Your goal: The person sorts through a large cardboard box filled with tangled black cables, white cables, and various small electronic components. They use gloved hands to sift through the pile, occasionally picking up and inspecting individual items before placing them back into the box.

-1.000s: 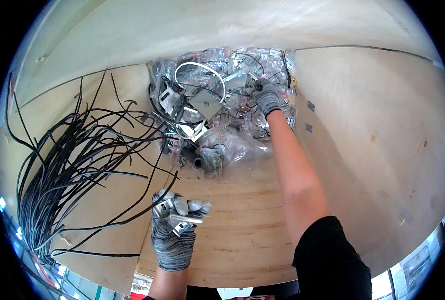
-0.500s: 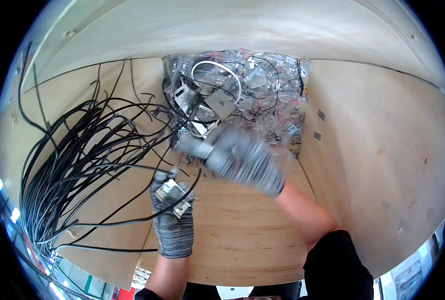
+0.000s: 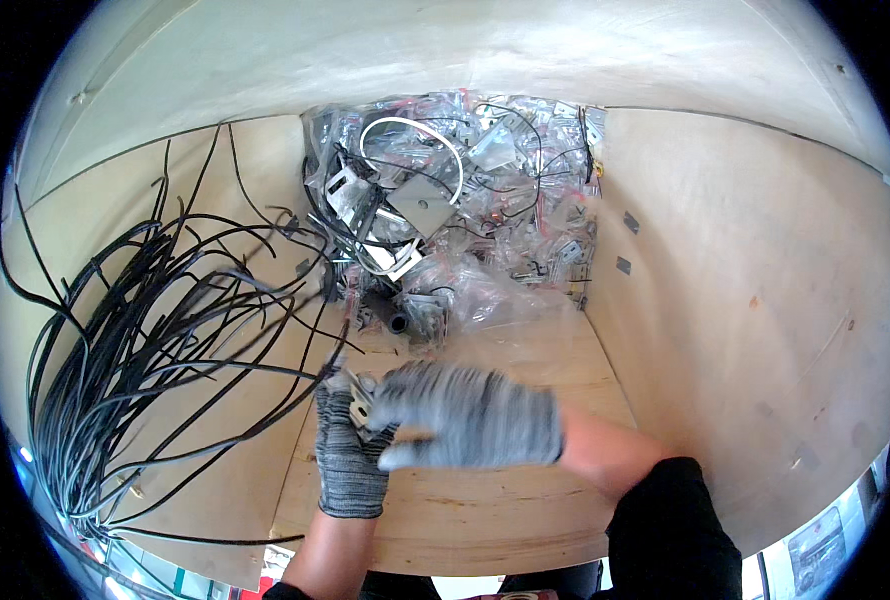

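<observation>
In grey knitted gloves, both my hands are close together over the wooden board in front of me. My left hand (image 3: 350, 465) is closed around a small pale metal bracket (image 3: 360, 407), which is partly covered by my fingers. A black cable passes close by its fingertips. My right hand (image 3: 475, 415) comes in from the right beside the bracket, smeared by motion. Its thumb stands apart from its fingers, and nothing shows between them. Just beyond my hands, a dark hollow tube (image 3: 390, 312) lies at the near edge of a heap of clear plastic bags (image 3: 505, 290).
A thick bundle of black cables (image 3: 115, 370) spreads over the left side, with loose ends pointing inward. On the heap lie a grey square plate (image 3: 422, 205), white brackets (image 3: 345, 192) and a looped white cable (image 3: 458, 160). Pale panels (image 3: 735, 300) rise around the wooden board (image 3: 485, 510).
My right hand has drawn back from the heap toward my left hand. The dark tube now shows at the heap's near edge. The bracket has turned and is more covered.
</observation>
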